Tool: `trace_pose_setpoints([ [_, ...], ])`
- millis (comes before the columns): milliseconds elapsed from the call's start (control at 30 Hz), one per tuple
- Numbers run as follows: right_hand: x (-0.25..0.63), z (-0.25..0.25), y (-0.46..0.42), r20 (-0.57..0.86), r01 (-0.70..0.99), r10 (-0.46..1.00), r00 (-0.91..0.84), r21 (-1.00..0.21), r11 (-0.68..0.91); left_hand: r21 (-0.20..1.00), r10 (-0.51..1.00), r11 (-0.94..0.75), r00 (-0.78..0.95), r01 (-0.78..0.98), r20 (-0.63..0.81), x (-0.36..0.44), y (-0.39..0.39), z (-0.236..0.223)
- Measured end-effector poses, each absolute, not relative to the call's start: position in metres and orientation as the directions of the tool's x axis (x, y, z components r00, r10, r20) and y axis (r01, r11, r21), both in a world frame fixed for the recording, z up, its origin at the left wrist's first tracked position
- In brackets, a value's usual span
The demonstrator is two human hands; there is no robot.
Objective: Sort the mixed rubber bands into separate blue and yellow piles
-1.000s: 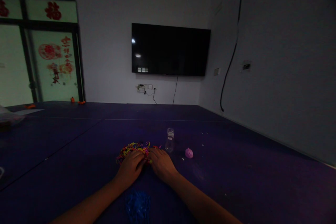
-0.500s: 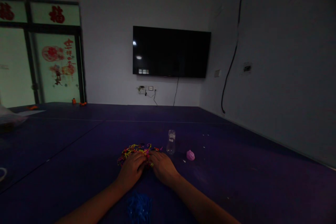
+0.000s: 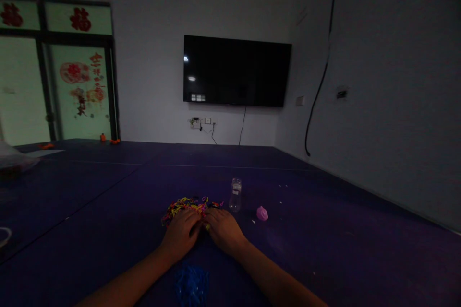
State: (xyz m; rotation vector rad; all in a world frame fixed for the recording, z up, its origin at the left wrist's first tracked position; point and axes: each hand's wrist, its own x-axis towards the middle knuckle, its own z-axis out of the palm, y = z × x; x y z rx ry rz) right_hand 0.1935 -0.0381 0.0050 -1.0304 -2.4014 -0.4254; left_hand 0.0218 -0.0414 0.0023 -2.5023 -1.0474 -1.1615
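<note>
Both my hands rest side by side on a dark purple table (image 3: 90,201), at the near edge of a heap of small coloured bands (image 3: 183,204). My left hand (image 3: 182,236) lies knuckles up with its fingers curled into the heap. My right hand (image 3: 224,231) is beside it, fingertips pinched down at the heap's near edge. What the fingers hold is too small and dark to make out. A small pile of blue bands (image 3: 191,283) lies between my forearms, close to me.
A small clear bottle (image 3: 235,194) stands just right of the heap, and a pink lump (image 3: 261,213) lies further right. A black wall screen (image 3: 236,71) hangs ahead. A plastic bag (image 3: 14,160) sits far left on the table. The room is dim.
The view has shifted slightly; my hands stay on the near edge of the coloured heap, with only small finger movement.
</note>
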Motion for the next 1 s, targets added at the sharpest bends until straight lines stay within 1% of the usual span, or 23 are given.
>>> trace_pose_setpoints([
  [167,0.194,0.004,-0.038,0.535,0.73,0.584,-0.611,0.094,0.677,0.124,0.552,-0.725,0.463,0.677,0.693,0.023,-0.043,0.004],
  [433,0.195,0.0,-0.034,0.507,0.705,0.559,-0.656,0.147,0.694,0.129,0.555,-0.73,0.473,0.671,0.684,0.024,-0.048,0.006],
  [667,0.194,0.004,-0.039,0.545,0.723,0.561,-0.623,0.128,0.678,0.118,0.532,-0.763,0.514,0.636,0.672,0.024,-0.049,0.006],
  [800,0.194,0.006,-0.041,0.543,0.737,0.577,-0.61,0.122,0.665,0.114,0.525,-0.771,0.525,0.626,0.67,0.024,-0.051,0.007],
  [1000,0.193,0.006,-0.04,0.545,0.75,0.582,-0.604,0.143,0.645,0.115,0.53,-0.772,0.533,0.626,0.66,0.024,-0.054,0.01],
])
